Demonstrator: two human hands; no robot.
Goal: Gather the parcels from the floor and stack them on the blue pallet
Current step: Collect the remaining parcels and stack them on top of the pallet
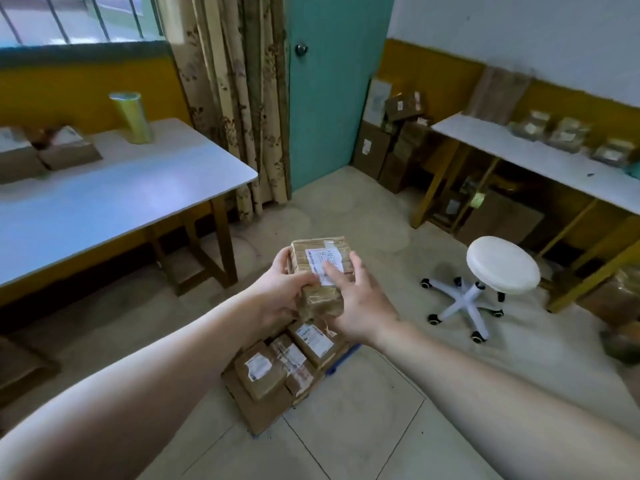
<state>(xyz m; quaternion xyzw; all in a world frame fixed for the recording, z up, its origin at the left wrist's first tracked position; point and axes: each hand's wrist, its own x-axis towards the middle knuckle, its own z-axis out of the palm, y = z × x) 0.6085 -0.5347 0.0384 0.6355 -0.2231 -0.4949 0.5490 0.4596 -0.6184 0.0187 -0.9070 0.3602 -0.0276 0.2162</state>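
Head view: parcel [320,271] clasped between left hand [280,292], right hand [360,306].

Tiled floor [346,445] under parcel-stacked blue pallet [348,353] and stool [485,282]

Two bare forearms reach into view, no sleeves, watch or rings showing. The left hand [280,292] and right hand [360,306] wear no gloves.
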